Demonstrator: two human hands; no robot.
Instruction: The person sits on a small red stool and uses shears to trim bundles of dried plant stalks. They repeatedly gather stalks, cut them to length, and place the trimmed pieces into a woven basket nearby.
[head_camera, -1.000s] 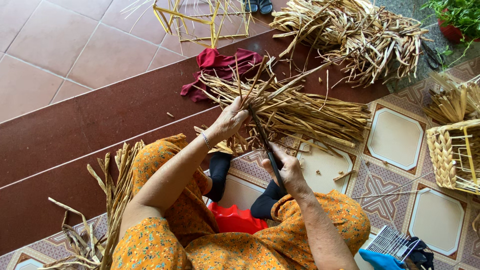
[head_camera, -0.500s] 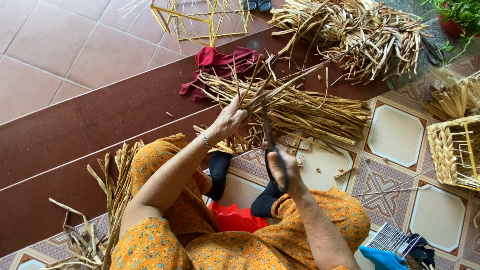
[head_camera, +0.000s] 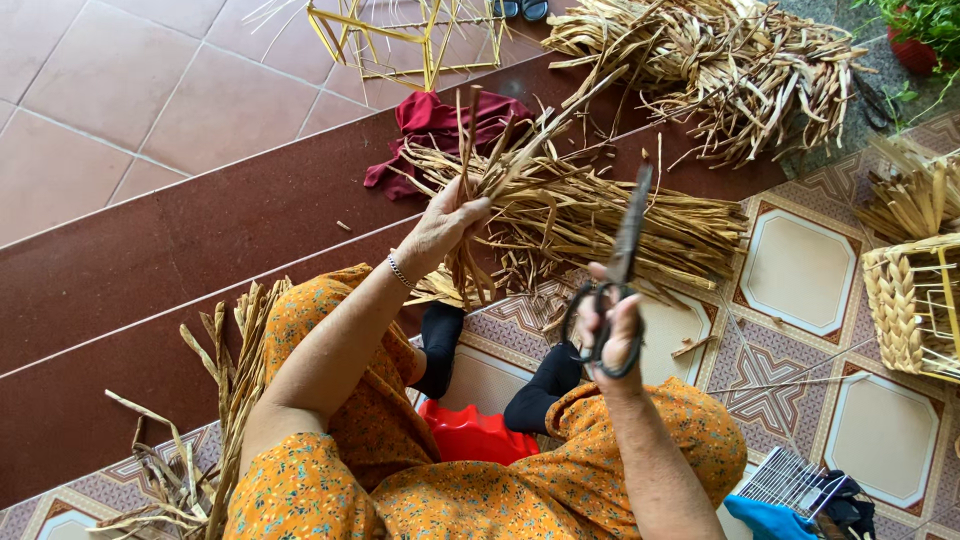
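My left hand (head_camera: 445, 225) grips a small bunch of dried straw strands (head_camera: 480, 170) that stick up and fan out above my fingers. My right hand (head_camera: 612, 325) holds a pair of dark scissors (head_camera: 618, 260) by the handles, blades closed and pointing up, apart from the strands. Behind both hands lies a big bundle of dried straw (head_camera: 620, 220) on the floor, partly over a red cloth (head_camera: 440, 120). My knees in orange flowered fabric fill the bottom of the view.
A second heap of straw (head_camera: 720, 60) lies at the top right. A woven basket (head_camera: 915, 305) stands at the right edge, a yellow frame (head_camera: 400, 40) at the top. Loose straw (head_camera: 215, 400) lies at my left, a red stool (head_camera: 475, 435) under me.
The scissors have swung up from the strands and away to the right, blades now upright. My left hand has raised the bunch slightly.
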